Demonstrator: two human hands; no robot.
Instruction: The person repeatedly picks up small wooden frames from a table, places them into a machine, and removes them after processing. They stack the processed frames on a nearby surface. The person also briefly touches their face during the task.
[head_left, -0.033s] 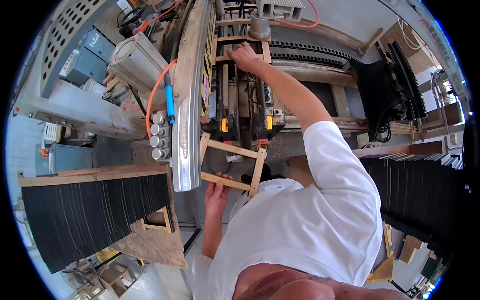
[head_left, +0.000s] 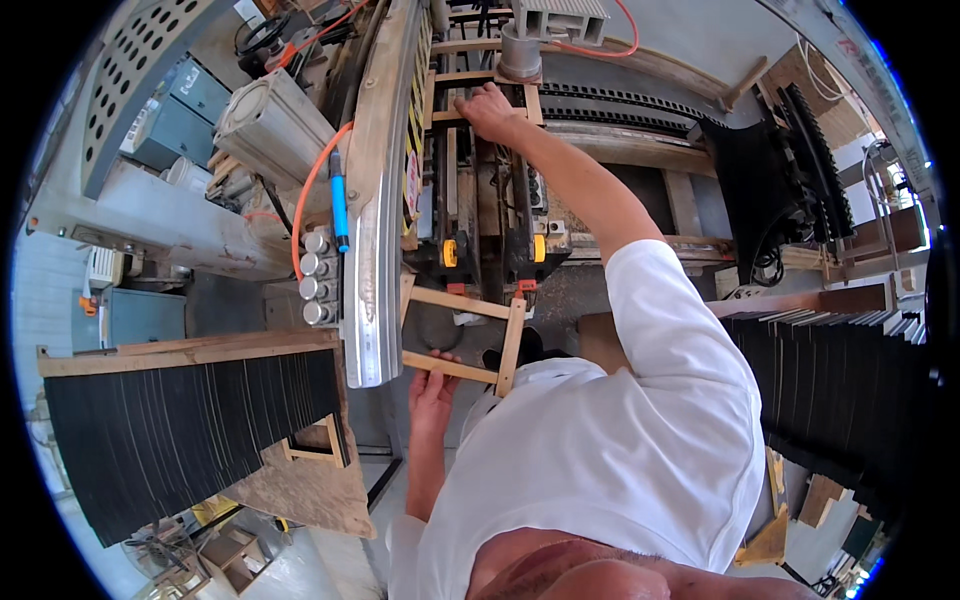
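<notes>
Workshop, beside a machine's metal beam [head_left: 372, 330]: the left hand [head_left: 431, 398] is clamped on a wooden frame [head_left: 511, 345] by its near rail. The right hand [head_left: 488, 112] lies at a second frame [head_left: 533, 103], grip indeterminable. Frames judged light, stiff; hold by rails.

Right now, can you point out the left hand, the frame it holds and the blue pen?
Left hand [head_left: 431, 402]: head view, middle of the hand.
Frame [head_left: 512, 346]: head view, middle of its right bar.
Blue pen [head_left: 340, 212]: head view, middle of its barrel.
</notes>
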